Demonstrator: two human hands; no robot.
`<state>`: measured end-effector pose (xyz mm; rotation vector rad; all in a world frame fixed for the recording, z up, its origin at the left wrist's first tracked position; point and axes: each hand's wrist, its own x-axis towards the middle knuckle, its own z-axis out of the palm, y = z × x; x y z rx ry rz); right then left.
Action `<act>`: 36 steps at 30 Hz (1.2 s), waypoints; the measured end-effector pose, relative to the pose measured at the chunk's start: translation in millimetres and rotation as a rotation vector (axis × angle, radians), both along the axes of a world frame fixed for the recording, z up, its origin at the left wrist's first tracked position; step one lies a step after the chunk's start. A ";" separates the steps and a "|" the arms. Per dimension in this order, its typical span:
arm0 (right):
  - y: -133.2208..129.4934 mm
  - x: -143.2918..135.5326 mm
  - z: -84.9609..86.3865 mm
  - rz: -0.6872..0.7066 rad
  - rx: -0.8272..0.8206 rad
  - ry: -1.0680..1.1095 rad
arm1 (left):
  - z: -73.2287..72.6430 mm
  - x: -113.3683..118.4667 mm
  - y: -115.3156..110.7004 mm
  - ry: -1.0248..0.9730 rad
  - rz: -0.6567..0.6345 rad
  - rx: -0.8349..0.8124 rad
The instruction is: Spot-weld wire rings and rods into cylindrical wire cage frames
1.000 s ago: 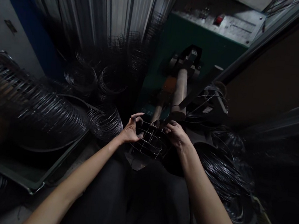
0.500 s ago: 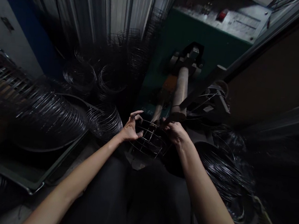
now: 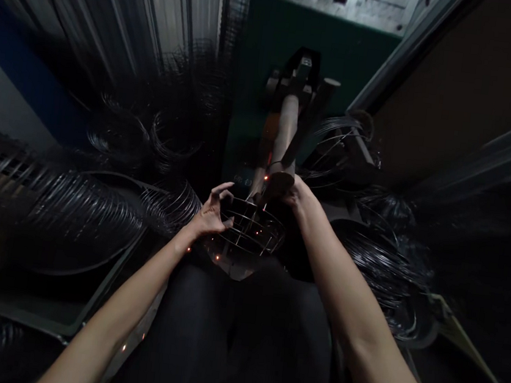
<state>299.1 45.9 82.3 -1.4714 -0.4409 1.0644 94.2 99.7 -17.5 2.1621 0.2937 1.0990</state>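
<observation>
Both hands gripped wire basket [image 3: 251,231]; left hand [image 3: 209,214] at 9 o'clock rim, right hand [image 3: 298,196] at 2 o'clock; sparks [image 3: 258,167] under machine arm [image 3: 284,139].

Wire coils [image 3: 96,210] flanking (both sides)

green machine body [image 3: 273,40], silvery wire grid [image 3: 251,228], orange sparks [image 3: 218,256].

We see stacked wire rings [image 3: 51,205] at left, more wire coils [image 3: 380,267] at right, a green machine [image 3: 273,40] far ahead, and corrugated sheet [image 3: 166,3] far left.
</observation>
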 end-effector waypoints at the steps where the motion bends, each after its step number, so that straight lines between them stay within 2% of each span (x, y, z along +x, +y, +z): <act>1: -0.4 1.8 4.5 -0.012 -0.017 -0.015 | -1.6 -2.2 -1.9 0.009 -0.013 0.020; 3: -11.5 2.1 10.3 -0.028 -0.048 -0.047 | -5.2 -11.3 -6.8 0.017 -0.046 0.091; 5: -35.7 -2.7 9.8 -0.028 -0.051 -0.086 | -7.5 -27.8 -12.3 0.082 -0.101 0.178; 8: -84.5 -24.8 -4.5 -0.029 -0.014 -0.180 | -0.7 -60.4 -21.4 0.377 -0.238 0.185; 11: -126.3 -69.9 -31.0 -0.008 0.016 -0.361 | 22.3 -77.5 -37.8 0.578 -0.283 -0.066; 14: -150.9 -123.1 -58.3 0.025 0.018 -0.712 | 48.0 -61.3 -69.0 0.465 -0.264 -0.464; 15: -157.0 -136.6 -64.9 0.084 0.018 -0.838 | 54.2 -51.3 -81.1 0.398 -0.270 -0.613; 17: -169.9 -149.0 -70.7 0.301 0.026 -1.026 | 62.3 -33.5 -102.4 0.273 -0.276 -0.885; 18: -177.2 -146.5 -69.2 0.408 0.046 -1.080 | 64.9 -28.1 -110.3 0.223 -0.264 -0.978; 19: -185.1 -138.3 -64.7 0.456 0.077 -1.122 | 67.2 -26.0 -115.7 0.189 -0.242 -1.029; 20: -193.3 -125.5 -57.5 0.431 0.106 -1.162 | 69.5 -27.1 -118.7 0.173 -0.218 -1.040; 23: -213.6 -75.4 -27.9 0.158 0.107 -1.283 | 80.0 -42.2 -117.4 0.224 -0.207 -0.917; 25: -219.7 -48.4 -10.4 0.169 0.054 -1.299 | 91.0 -53.8 -113.0 0.272 -0.211 -0.797; 27: -220.9 -35.9 2.1 0.276 0.041 -1.252 | 104.6 -62.7 -108.4 0.292 -0.206 -0.708; 31: -224.3 -48.9 21.3 0.336 0.087 -1.140 | 134.1 -72.6 -98.1 0.323 -0.183 -0.670; 33: -230.4 -62.7 26.9 0.326 0.095 -1.049 | 143.2 -72.8 -92.4 0.354 -0.179 -0.708; 35: -238.3 -74.6 23.7 0.292 0.052 -0.937 | 141.3 -69.0 -88.2 0.411 -0.215 -0.798; 36: -242.9 -79.3 17.6 0.269 0.010 -0.895 | 135.0 -65.8 -87.5 0.439 -0.241 -0.858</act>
